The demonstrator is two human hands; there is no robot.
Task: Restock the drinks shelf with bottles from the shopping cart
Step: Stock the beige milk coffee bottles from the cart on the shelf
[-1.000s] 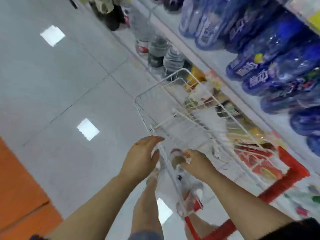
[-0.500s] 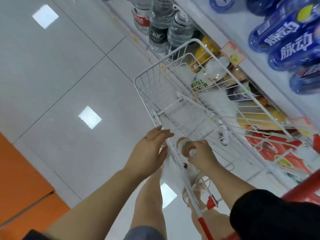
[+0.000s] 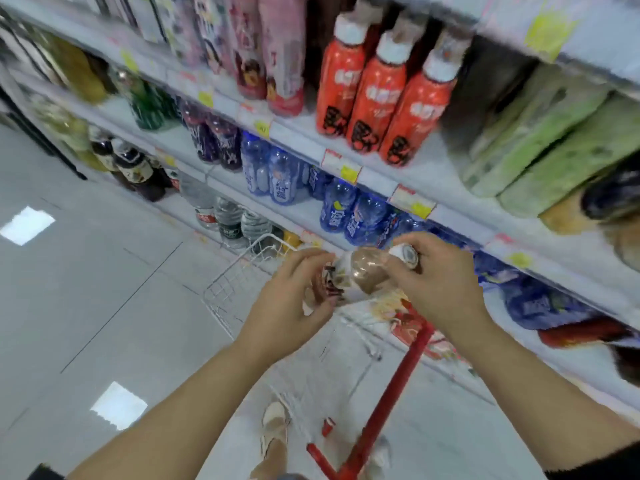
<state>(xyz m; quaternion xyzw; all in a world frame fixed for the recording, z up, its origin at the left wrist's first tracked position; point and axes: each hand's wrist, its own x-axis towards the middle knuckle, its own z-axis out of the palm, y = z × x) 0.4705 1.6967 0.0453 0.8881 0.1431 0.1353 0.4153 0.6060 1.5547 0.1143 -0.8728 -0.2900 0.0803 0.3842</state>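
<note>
in the head view, a small plastic bottle point(image 3: 363, 275) of brown drink is held lying crosswise above the white wire shopping cart point(image 3: 225, 292), level with the lower tiers of the drinks shelf point(image 3: 381, 188) and just in front of its front edge. its white-capped neck end is clasped by the right hand point(image 3: 440, 285), fingers curled round it, while the labelled lower end is gripped by the left hand point(image 3: 287, 306), thumb beneath and fingers over the top. the step in hand is judged to be the carry from cart to shelf, with placement not yet made. the next move is judged to call for the bottle to be turned upright, a matching row or a gap to be found, and the base to be set down behind the shelf's front edge without neighbours being knocked. the bottle's body is seen as clear, smooth and rounded, with a glossy wrap label. on the shelf, orange bottles point(image 3: 381, 91) with white caps and translucent blue bottles point(image 3: 349, 213) are ranked close together. the cart's thin wire grid is joined to a red handle point(image 3: 391, 400). much of the picture is blurred.
</note>
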